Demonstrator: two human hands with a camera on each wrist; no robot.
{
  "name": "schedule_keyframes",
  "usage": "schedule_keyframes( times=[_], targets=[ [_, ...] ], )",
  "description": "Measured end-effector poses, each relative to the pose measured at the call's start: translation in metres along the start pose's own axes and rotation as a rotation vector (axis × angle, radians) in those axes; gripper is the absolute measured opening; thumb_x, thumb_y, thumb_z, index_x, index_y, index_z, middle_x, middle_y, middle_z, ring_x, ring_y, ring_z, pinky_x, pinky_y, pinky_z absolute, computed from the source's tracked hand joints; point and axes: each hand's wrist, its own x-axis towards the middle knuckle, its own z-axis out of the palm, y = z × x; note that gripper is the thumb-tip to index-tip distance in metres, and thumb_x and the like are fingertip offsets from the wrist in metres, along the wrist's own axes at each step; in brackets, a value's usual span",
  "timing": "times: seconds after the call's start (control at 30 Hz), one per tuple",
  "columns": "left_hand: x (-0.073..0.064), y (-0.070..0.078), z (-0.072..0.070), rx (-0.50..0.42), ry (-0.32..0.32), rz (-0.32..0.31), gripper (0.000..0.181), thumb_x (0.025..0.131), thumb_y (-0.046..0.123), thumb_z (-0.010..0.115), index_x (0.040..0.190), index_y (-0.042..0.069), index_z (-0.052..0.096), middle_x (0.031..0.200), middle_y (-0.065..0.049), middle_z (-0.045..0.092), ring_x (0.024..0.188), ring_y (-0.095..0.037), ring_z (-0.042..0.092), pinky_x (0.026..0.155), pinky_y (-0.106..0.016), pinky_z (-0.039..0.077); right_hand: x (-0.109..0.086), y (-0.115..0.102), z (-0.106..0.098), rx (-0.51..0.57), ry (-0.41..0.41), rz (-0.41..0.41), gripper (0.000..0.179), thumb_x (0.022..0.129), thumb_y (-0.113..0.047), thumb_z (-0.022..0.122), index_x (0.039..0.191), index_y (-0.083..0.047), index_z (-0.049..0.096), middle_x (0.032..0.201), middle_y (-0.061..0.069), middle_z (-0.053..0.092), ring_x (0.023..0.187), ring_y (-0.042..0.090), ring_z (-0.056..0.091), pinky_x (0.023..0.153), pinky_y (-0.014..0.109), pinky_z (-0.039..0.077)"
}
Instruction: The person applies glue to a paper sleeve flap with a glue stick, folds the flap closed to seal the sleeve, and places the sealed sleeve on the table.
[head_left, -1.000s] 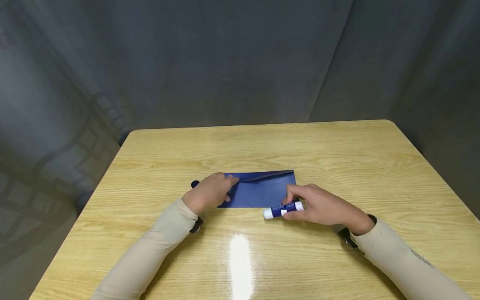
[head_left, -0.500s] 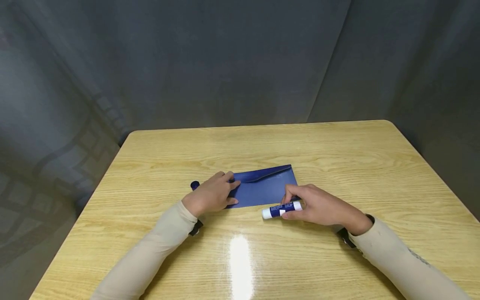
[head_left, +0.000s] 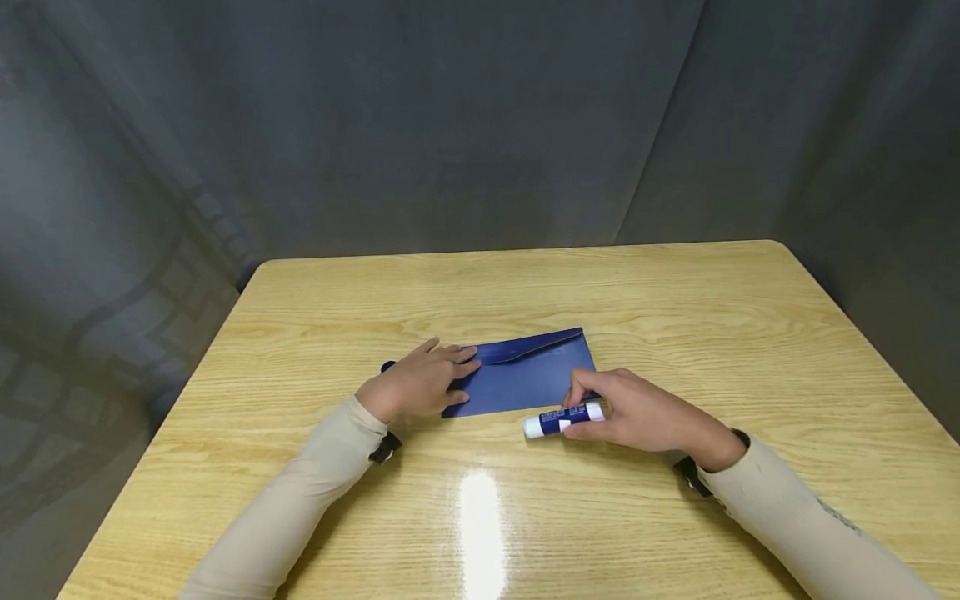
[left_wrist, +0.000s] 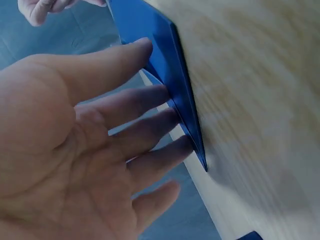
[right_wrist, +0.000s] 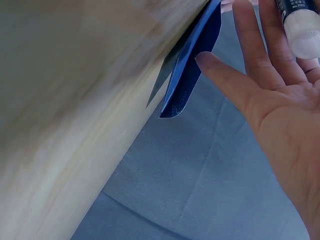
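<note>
A blue envelope (head_left: pixel 525 385) lies mid-table in the head view, slightly slanted, its right end farther back. Its flap (head_left: pixel 525 346) runs along the far edge and stands a little raised. My left hand (head_left: pixel 423 379) rests on the envelope's left end, fingers spread and fairly straight; in the left wrist view the fingertips (left_wrist: pixel 170 117) meet its edge. My right hand (head_left: pixel 637 408) holds a blue-and-white glue stick (head_left: pixel 555 421) sideways at the near right corner. In the right wrist view, one fingertip (right_wrist: pixel 204 59) overlaps the envelope (right_wrist: pixel 192 62).
A small dark round cap (head_left: pixel 387 366) sits just beyond my left hand, partly hidden by it. The wooden table (head_left: pixel 480 292) ends at a far edge, with grey curtains (head_left: pixel 450 125) hanging behind and at both sides.
The envelope has turned a little, its right end moving away from me. My left fingers have spread out over its left end. The right hand with the glue stick has hardly moved.
</note>
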Motion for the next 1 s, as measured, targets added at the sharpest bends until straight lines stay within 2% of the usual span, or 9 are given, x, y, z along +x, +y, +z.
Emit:
schedule_keyframes(
  times=[0.17, 0.27, 0.47, 0.53, 0.67, 0.73, 0.83, 0.93, 1.0],
  targets=[
    [0.0, -0.007, -0.002, -0.145, -0.019, -0.013, 0.055, 0.103, 0.027, 0.054, 0.154, 0.013, 0.037, 0.165, -0.002, 0.025, 0.154, -0.029, 0.018, 0.124, -0.048, 0.022, 0.002, 0.0, 0.0, 0.001, -0.001, 0.001, 0.023, 0.089, -0.041, 0.073, 0.092, -0.025, 0.056, 0.1, -0.011, 0.07, 0.075, 0.004, 0.054, 0.062, 0.021, 0.044],
    [0.0, -0.008, -0.001, -0.177, 0.0, -0.032, 0.053, 0.104, 0.024, 0.054, 0.153, 0.014, 0.039, 0.164, 0.0, 0.028, 0.154, -0.027, 0.021, 0.123, -0.047, 0.025, 0.003, 0.0, 0.001, -0.005, 0.001, 0.0, 0.022, 0.089, -0.04, 0.074, 0.093, -0.026, 0.057, 0.1, -0.011, 0.07, 0.076, 0.004, 0.055, 0.063, 0.021, 0.045],
    [0.006, 0.0, 0.003, -0.059, 0.087, 0.018, 0.052, 0.104, 0.024, 0.052, 0.15, 0.003, 0.043, 0.16, -0.014, 0.036, 0.149, -0.033, 0.033, 0.119, -0.046, 0.033, 0.001, 0.0, 0.001, -0.033, 0.013, -0.005, 0.021, 0.09, -0.039, 0.073, 0.094, -0.026, 0.057, 0.101, -0.011, 0.07, 0.075, 0.003, 0.053, 0.065, 0.021, 0.044],
    [0.008, 0.002, 0.005, -0.013, 0.11, 0.015, 0.053, 0.103, 0.025, 0.054, 0.151, 0.007, 0.043, 0.157, -0.015, 0.039, 0.147, -0.033, 0.036, 0.119, -0.045, 0.034, 0.001, 0.0, 0.001, -0.03, 0.013, -0.001, 0.021, 0.09, -0.038, 0.073, 0.095, -0.025, 0.057, 0.101, -0.01, 0.07, 0.074, 0.003, 0.053, 0.064, 0.021, 0.044],
    [0.011, 0.006, 0.006, 0.077, 0.113, 0.01, 0.054, 0.103, 0.028, 0.055, 0.154, 0.022, 0.039, 0.154, -0.01, 0.042, 0.143, -0.031, 0.041, 0.118, -0.044, 0.035, 0.001, 0.0, 0.002, -0.01, -0.001, 0.017, 0.023, 0.09, -0.039, 0.073, 0.095, -0.024, 0.057, 0.102, -0.009, 0.07, 0.073, 0.004, 0.053, 0.063, 0.021, 0.044],
    [0.012, 0.007, 0.006, 0.128, 0.094, 0.005, 0.056, 0.103, 0.031, 0.053, 0.156, 0.03, 0.035, 0.154, -0.008, 0.041, 0.14, -0.03, 0.042, 0.119, -0.045, 0.033, 0.001, -0.001, 0.002, -0.008, -0.005, 0.023, 0.023, 0.09, -0.039, 0.073, 0.095, -0.023, 0.057, 0.102, -0.008, 0.07, 0.073, 0.004, 0.053, 0.062, 0.021, 0.044],
    [0.012, 0.01, 0.005, 0.188, 0.081, -0.005, 0.054, 0.104, 0.035, 0.051, 0.155, 0.033, 0.035, 0.152, -0.007, 0.04, 0.136, -0.029, 0.043, 0.122, -0.049, 0.026, 0.0, -0.001, 0.002, -0.018, -0.002, 0.027, 0.022, 0.089, -0.038, 0.074, 0.095, -0.025, 0.057, 0.102, -0.009, 0.07, 0.075, 0.004, 0.054, 0.064, 0.021, 0.045],
    [0.012, 0.012, 0.005, 0.206, 0.075, -0.02, 0.052, 0.104, 0.035, 0.05, 0.154, 0.034, 0.036, 0.155, -0.004, 0.038, 0.141, -0.029, 0.039, 0.124, -0.054, 0.015, 0.0, -0.002, 0.002, -0.02, -0.006, 0.029, 0.022, 0.089, -0.037, 0.075, 0.095, -0.028, 0.056, 0.1, -0.012, 0.068, 0.075, 0.004, 0.055, 0.063, 0.021, 0.046],
    [0.013, 0.012, 0.004, 0.196, 0.065, -0.008, 0.052, 0.105, 0.034, 0.05, 0.155, 0.031, 0.037, 0.16, -0.001, 0.034, 0.148, -0.029, 0.032, 0.125, -0.055, 0.01, 0.0, -0.002, 0.002, -0.02, -0.011, 0.029, 0.022, 0.088, -0.036, 0.075, 0.095, -0.029, 0.056, 0.098, -0.014, 0.067, 0.074, 0.004, 0.055, 0.062, 0.021, 0.046]
  ],
)
